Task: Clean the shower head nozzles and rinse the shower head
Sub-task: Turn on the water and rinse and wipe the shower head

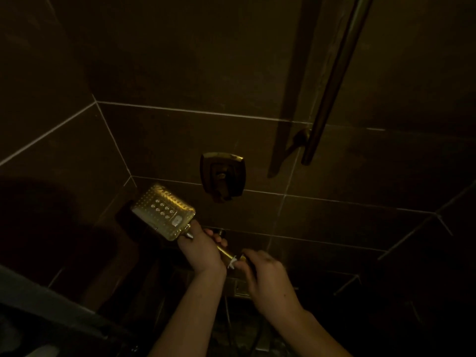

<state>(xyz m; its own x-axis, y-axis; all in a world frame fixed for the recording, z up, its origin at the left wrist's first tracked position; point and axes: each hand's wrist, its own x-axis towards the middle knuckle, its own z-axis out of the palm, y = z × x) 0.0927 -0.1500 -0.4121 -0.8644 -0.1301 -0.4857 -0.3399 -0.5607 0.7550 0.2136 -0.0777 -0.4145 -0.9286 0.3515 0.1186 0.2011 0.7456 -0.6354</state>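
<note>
A rectangular, gold-coloured hand-held shower head (162, 209) is held at lower centre, its nozzle face turned up toward me, with rows of small nozzles and several larger ones in the middle. My left hand (202, 249) grips the handle just below the head. My right hand (265, 275) grips the lower end of the handle, where a small white piece (231, 264) shows beside my fingers. A hose (228, 313) hangs down from there into the dark.
Dark tiled walls surround the hands. A metal valve plate with a lever (222, 176) is on the wall above the shower head. A vertical slide bar (332, 81) runs up at the right. A dark ledge (51, 302) crosses the lower left.
</note>
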